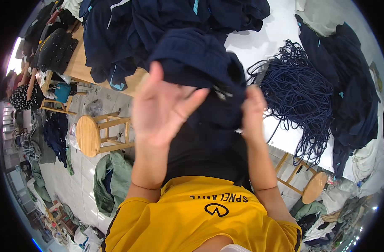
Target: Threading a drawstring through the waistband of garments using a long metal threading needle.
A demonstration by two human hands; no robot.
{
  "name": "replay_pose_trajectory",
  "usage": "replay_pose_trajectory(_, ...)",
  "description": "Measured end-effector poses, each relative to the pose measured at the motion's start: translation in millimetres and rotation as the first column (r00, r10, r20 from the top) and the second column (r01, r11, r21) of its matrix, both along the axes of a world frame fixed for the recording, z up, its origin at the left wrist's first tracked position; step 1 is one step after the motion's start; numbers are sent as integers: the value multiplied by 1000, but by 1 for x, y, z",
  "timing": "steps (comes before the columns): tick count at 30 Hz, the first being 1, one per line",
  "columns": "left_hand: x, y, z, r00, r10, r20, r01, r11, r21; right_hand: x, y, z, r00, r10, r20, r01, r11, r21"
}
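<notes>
The person holds up a dark navy garment (200, 63) in front of the chest, and both hands are raised to it. The left hand (162, 107) is spread open, palm turned toward the camera, with the fingers (196, 98) apart; its fingertips lie against the lower fold of the garment, but it does not clamp the cloth. The right hand (254, 107) is closed — its fingers pinch the edge of the same garment, where a small pale tag or cord end shows just beside the thumb. The 2 hands are apart, with the hanging part of the garment between them, and the cloth falls down over the person's yellow shirt (192, 218). Beyond the hands, a pile of more navy clothes (129, 29) lies on the table (267, 38), touching the top of the held garment. To the right of the right hand, a big bundle of dark blue cords (301, 92) rests on the white table surface, and some loops hang over its near edge. Farther right, more dark clothes (351, 96) are heaped. To the left of the left hand, well below the table, stands a round wooden stool (89, 135) on the tiled floor, and near it a green cloth (112, 176) lies in a heap. A second wooden stool (313, 187) stands below the right forearm side.
</notes>
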State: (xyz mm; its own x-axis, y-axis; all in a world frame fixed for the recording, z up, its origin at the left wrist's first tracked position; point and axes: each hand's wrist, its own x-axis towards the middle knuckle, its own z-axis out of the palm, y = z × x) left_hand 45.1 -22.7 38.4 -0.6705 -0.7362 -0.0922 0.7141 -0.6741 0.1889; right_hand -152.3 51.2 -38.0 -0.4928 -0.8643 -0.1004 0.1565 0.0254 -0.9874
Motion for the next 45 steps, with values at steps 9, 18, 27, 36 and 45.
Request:
replay_pose_trajectory(9,52,-21,-93,-307,741,597,531,654,-539,-94,-9,3,993,13,-122,-22,997,-77)
replay_pose_trajectory(18,18,-29,-103,-161,978,134,806,209,-554,-19,-1,-42,663,141,-736,-99,990,100)
replay_pose_trajectory(27,35,-63,-102,136,601,788,530,627,-570,-46,-1,-65,656,408,-635,-83,875,476)
replay_pose_trajectory(36,36,-55,-79,484,170,858,255,911,-324,-84,5,-9,970,82,230,-111,987,117)
replay_pose_trajectory(45,12,-41,-83,700,11,714,314,893,-321,-81,15,-6,875,98,-475,-96,995,28)
